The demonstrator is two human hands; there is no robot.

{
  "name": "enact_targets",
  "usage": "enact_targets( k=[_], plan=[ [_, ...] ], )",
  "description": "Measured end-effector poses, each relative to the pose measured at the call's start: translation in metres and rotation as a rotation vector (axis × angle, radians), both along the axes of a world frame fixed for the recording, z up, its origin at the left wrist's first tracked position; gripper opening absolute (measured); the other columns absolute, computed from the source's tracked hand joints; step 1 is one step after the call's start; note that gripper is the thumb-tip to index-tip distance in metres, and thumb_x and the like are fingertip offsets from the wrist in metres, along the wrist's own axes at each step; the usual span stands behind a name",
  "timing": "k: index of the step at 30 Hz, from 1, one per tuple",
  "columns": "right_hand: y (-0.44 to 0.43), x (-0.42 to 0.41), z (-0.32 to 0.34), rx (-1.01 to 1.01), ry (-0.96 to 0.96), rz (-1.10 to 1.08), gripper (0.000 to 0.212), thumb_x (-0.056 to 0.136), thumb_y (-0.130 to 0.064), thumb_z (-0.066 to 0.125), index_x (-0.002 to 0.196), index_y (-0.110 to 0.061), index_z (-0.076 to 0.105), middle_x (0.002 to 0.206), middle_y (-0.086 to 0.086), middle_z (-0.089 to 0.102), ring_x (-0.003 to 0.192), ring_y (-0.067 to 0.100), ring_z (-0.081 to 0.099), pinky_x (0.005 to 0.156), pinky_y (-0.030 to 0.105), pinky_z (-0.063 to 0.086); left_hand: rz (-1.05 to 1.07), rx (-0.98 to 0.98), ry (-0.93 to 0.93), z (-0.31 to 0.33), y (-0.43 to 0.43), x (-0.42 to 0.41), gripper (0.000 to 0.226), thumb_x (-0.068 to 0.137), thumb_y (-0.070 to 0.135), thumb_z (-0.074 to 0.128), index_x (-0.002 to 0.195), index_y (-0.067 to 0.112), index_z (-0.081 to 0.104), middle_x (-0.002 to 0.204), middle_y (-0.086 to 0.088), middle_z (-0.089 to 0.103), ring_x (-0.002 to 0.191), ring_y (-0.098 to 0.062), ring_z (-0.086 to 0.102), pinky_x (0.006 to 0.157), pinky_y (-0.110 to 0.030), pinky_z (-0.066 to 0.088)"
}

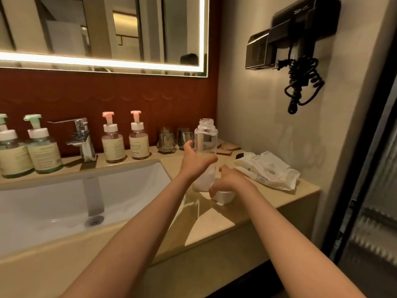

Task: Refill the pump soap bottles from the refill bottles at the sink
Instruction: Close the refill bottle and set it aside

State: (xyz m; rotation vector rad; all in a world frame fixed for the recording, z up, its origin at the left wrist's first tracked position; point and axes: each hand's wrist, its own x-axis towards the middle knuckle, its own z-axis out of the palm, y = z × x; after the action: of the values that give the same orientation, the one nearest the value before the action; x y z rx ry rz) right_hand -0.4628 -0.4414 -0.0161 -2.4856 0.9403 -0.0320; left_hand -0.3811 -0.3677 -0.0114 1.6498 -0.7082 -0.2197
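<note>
A clear refill bottle (205,138) stands upright on the counter right of the sink, its neck uncapped, a little whitish liquid at the bottom. My left hand (194,159) grips its middle. My right hand (228,183) rests low beside the bottle's base, fingers curled over a white cap (223,196) on the counter. Two pump bottles with pink pumps (112,140) (139,137) stand behind the sink, right of the faucet. Two more with green pumps (44,147) (10,151) stand at the left.
A chrome faucet (80,136) rises over the white basin (64,203). Glasses (166,139) stand against the red back wall. A white wipes pack (268,169) lies at the counter's right end. A hair dryer (290,37) with a coiled cord hangs on the right wall.
</note>
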Motion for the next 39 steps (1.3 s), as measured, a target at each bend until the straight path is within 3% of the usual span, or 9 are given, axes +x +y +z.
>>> enact_targets(
  k=[2, 5, 9, 14, 17, 21, 28, 31, 39],
  plan=[
    [-0.003, 0.000, -0.004, 0.006, 0.004, 0.005, 0.079, 0.075, -0.027, 0.071, 0.141, -0.015, 0.028, 0.136, 0.011, 0.043, 0.120, 0.030, 0.045, 0.086, 0.036, 0.044, 0.055, 0.032, -0.026, -0.002, -0.001, 0.002, 0.097, 0.076, 0.019, 0.074, 0.145, 0.013, 0.007, 0.143, -0.013, 0.035, 0.125, -0.026, 0.042, 0.098, -0.032, 0.037],
    [-0.009, -0.001, -0.002, 0.018, -0.012, 0.013, 0.073, 0.075, -0.028, 0.072, 0.137, -0.015, 0.036, 0.134, 0.009, 0.046, 0.117, 0.027, 0.047, 0.084, 0.034, 0.046, 0.157, 0.102, -0.104, -0.005, 0.001, 0.008, 0.096, 0.071, 0.032, 0.078, 0.144, 0.014, 0.018, 0.143, -0.011, 0.038, 0.128, -0.026, 0.042, 0.104, -0.039, 0.039],
    [-0.018, -0.006, 0.015, 0.042, -0.210, -0.056, 0.074, 0.075, -0.032, 0.070, 0.139, -0.017, 0.037, 0.138, 0.008, 0.045, 0.119, 0.027, 0.048, 0.087, 0.035, 0.047, 0.175, 0.137, -0.189, -0.006, 0.006, 0.014, 0.078, 0.067, 0.041, 0.079, 0.131, 0.016, 0.042, 0.133, -0.005, 0.046, 0.116, -0.020, 0.048, 0.090, -0.031, 0.045],
    [-0.022, -0.006, 0.047, 0.035, -0.677, -0.215, 0.060, 0.078, -0.046, 0.064, 0.129, -0.022, 0.045, 0.126, 0.003, 0.053, 0.109, 0.026, 0.051, 0.079, 0.032, 0.042, 0.147, 0.074, -0.149, -0.002, 0.013, 0.013, 0.064, 0.069, 0.034, 0.080, 0.114, 0.015, 0.039, 0.110, -0.002, 0.049, 0.097, -0.015, 0.048, 0.074, -0.024, 0.039],
    [-0.019, -0.001, 0.070, 0.212, -0.926, -0.232, 0.045, 0.079, -0.045, 0.063, 0.118, -0.024, 0.055, 0.113, 0.000, 0.055, 0.094, 0.020, 0.050, 0.067, 0.028, 0.045, 0.100, 0.070, -0.119, -0.001, 0.017, 0.015, 0.066, 0.069, 0.032, 0.080, 0.116, 0.014, 0.037, 0.107, 0.000, 0.047, 0.097, -0.015, 0.048, 0.075, -0.025, 0.038],
    [-0.009, 0.012, 0.089, 0.601, -1.106, -0.190, 0.031, 0.083, -0.038, 0.059, 0.111, -0.026, 0.054, 0.116, 0.004, 0.052, 0.099, 0.023, 0.053, 0.058, 0.024, 0.046, 0.047, 0.045, -0.077, 0.000, 0.024, 0.015, 0.075, 0.071, 0.028, 0.079, 0.128, 0.013, 0.032, 0.111, -0.001, 0.044, 0.102, -0.016, 0.046, 0.082, -0.026, 0.040],
    [-0.002, 0.029, 0.095, 0.823, -1.353, -0.100, 0.047, 0.086, -0.023, 0.062, 0.128, -0.017, 0.042, 0.127, 0.012, 0.047, 0.097, 0.024, 0.060, 0.072, 0.026, 0.055, -0.025, 0.091, -0.097, 0.001, 0.032, 0.022, 0.081, 0.069, 0.028, 0.080, 0.133, 0.019, 0.032, 0.113, -0.001, 0.043, 0.104, -0.016, 0.044, 0.080, -0.028, 0.038],
    [0.006, 0.036, 0.092, 0.771, -1.342, 0.034, 0.048, 0.088, -0.019, 0.060, 0.131, -0.016, 0.039, 0.126, 0.010, 0.045, 0.096, 0.021, 0.059, 0.071, 0.021, 0.053, -0.039, 0.099, -0.099, 0.001, 0.032, 0.022, 0.081, 0.070, 0.028, 0.080, 0.134, 0.020, 0.031, 0.113, 0.000, 0.043, 0.104, -0.015, 0.044, 0.081, -0.028, 0.038],
    [0.013, 0.045, 0.065, 0.334, -1.145, 0.173, 0.050, 0.086, -0.027, 0.064, 0.130, -0.026, 0.041, 0.131, 0.006, 0.048, 0.112, 0.019, 0.048, 0.074, 0.026, 0.049, -0.059, 0.097, -0.122, 0.000, 0.033, 0.025, 0.083, 0.072, 0.029, 0.078, 0.137, 0.020, 0.027, 0.125, -0.005, 0.044, 0.107, -0.016, 0.043, 0.085, -0.029, 0.041]
  ],
)
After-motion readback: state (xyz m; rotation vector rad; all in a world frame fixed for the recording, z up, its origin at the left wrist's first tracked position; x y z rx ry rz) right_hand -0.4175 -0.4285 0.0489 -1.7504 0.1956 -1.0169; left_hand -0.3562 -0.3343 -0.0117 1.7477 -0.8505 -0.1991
